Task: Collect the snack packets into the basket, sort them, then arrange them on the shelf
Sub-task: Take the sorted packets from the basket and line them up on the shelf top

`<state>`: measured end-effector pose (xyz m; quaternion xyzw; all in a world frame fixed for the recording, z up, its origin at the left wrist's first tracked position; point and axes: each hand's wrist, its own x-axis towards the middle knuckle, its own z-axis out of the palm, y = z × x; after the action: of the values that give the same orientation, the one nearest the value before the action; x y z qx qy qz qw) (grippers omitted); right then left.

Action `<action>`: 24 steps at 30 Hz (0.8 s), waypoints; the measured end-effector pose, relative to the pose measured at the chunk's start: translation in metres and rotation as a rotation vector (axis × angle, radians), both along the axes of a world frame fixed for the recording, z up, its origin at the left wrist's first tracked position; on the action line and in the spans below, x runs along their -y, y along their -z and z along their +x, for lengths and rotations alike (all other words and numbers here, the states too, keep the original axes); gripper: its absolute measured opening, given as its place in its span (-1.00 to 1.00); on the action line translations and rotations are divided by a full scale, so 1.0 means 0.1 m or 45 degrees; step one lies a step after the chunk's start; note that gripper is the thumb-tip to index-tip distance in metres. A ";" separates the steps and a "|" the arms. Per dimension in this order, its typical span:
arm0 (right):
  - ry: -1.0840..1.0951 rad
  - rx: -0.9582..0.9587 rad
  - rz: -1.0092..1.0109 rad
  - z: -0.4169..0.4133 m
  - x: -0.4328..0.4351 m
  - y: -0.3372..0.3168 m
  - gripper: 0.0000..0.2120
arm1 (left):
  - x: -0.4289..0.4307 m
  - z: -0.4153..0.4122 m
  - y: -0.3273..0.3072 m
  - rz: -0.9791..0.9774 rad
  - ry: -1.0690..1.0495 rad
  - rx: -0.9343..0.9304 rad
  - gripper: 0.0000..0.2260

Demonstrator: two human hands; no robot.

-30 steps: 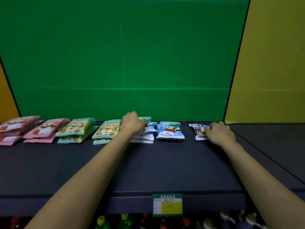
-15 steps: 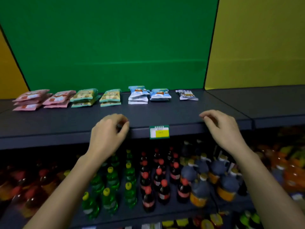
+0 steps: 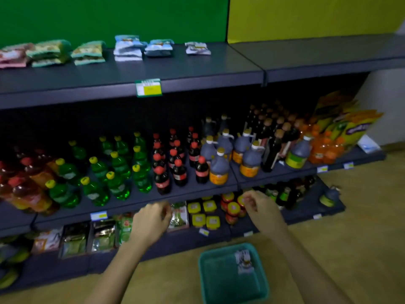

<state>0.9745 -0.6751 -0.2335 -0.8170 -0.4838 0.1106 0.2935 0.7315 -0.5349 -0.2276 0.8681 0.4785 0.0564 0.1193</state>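
Snack packets lie in sorted stacks along the back of the top shelf [image 3: 197, 69]: pink packets [image 3: 12, 55] at far left, green packets [image 3: 88, 52], blue packets [image 3: 128, 48] and a small grey-white packet [image 3: 197, 48]. A teal basket [image 3: 205, 279] stands on the floor below, with one grey-white packet [image 3: 244, 261] inside it. My left hand [image 3: 150, 222] and my right hand [image 3: 262, 208] hang low in front of the bottom shelf, above the basket, fingers loosely curled and holding nothing.
The middle shelf carries green, red-capped dark and orange drink bottles [image 3: 118, 172] plus dark jugs [image 3: 219, 165]. Jars [image 3: 232, 208] and boxed goods [image 3: 103, 234] fill the bottom shelf. A green price tag [image 3: 148, 87] hangs on the top shelf edge. Tan floor spreads to the right.
Both hands left the packets on the top shelf and dropped down to the bottom shelf level. The view tilted downward, bringing the basket into sight.
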 end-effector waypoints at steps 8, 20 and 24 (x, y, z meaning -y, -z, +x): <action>-0.046 -0.179 -0.358 0.81 0.64 1.12 -0.80 | 0.87 0.85 1.20 -0.407 -0.211 -0.181 -0.80; 0.010 -0.514 -0.832 1.54 0.81 3.57 -0.81 | 1.21 1.83 3.78 -0.907 -0.263 -0.345 -0.78; -0.032 -0.561 -0.832 1.70 0.72 4.98 -0.90 | 1.11 2.10 5.14 -0.988 -0.302 -0.199 -0.83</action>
<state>1.1443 -0.7475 -0.7316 -0.8180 -0.3585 0.4352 0.1137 0.9416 -0.6454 -0.7415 0.6991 0.5686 -0.1811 0.3939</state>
